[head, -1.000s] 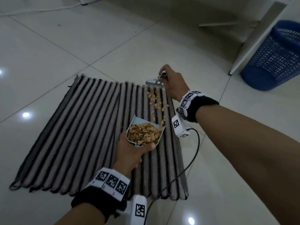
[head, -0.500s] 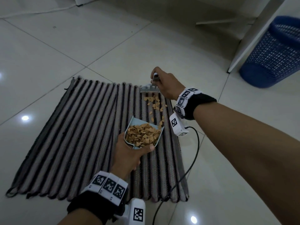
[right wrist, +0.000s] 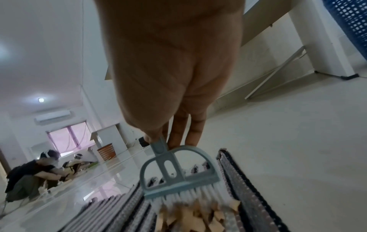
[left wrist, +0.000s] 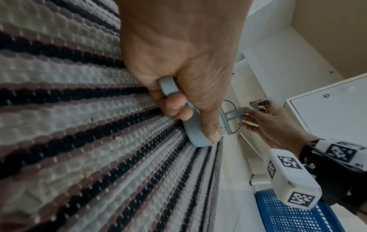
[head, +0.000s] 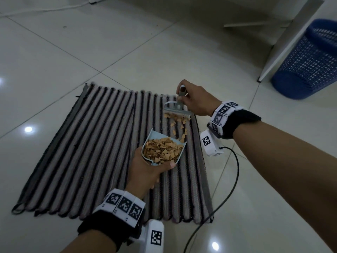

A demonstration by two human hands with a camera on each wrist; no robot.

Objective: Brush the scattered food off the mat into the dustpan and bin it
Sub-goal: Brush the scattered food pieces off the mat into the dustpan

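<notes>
The scattered food consists of small, flat, tan, angular flakes lying in a loose trail along the right-hand stripes of the ribbed mat with grey, brown and black woven stripes, which lies flat on the glossy white tiled floor. A larger heap of the same flakes fills the small pale-blue plastic dustpan, which sits tilted on the mat with its open mouth toward the trail. The left hand grips the dustpan handle, fingers curled under it and thumb across the rear rim. The right hand pinches the thin handle of the small grey-blue plastic brush with an arched frame and white bristles; the bristles touch the far end of the trail, near the mat's far right corner. Compared with the frame half a second earlier, the brush head sits closer to the dustpan and the loose flakes are gathered directly against its bristles; the dustpan holds the same place. The blue perforated plastic waste bin stands on the floor well apart, at the right, beside a white furniture panel.
</notes>
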